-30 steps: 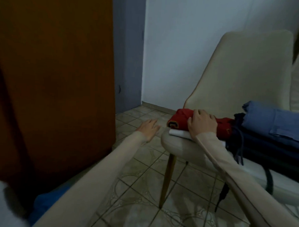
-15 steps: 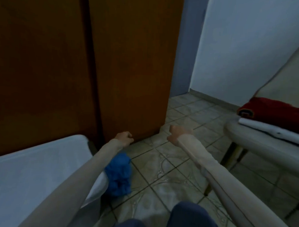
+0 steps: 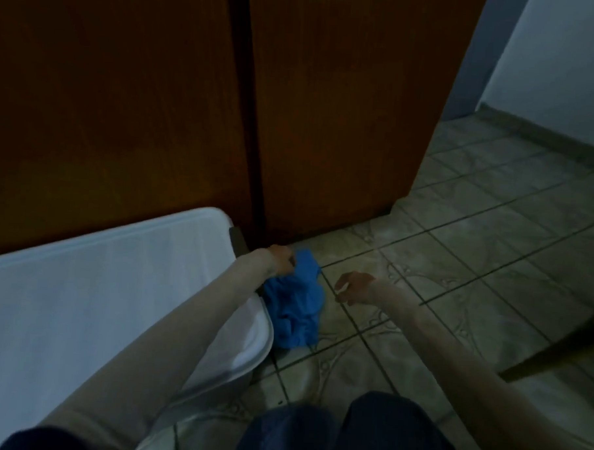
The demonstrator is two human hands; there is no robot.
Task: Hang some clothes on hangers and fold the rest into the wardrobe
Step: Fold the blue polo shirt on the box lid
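Left hand point(image 3: 280, 261) is down at floor level with fingers curled into the top of a crumpled blue garment point(image 3: 294, 301), apparently gripping it; right hand point(image 3: 354, 288) hangs just beside the cloth, fingers loosely curled, holding nothing. Garment lies bunched on the tiled floor point(image 3: 474, 266), touching the corner of a white fabric-covered chair point(image 3: 115, 302) and just in front of the closed brown wardrobe doors point(image 3: 327, 124). Step in hand looks like picking the piece up for folding or hanging. Advice: bring right hand in to catch a second edge, lift clear of the chair corner so nothing snags, shake it out to find shoulders or waistband before deciding hanger vs fold. Doors need opening first, so keep one hand free or park the garment on the chair.
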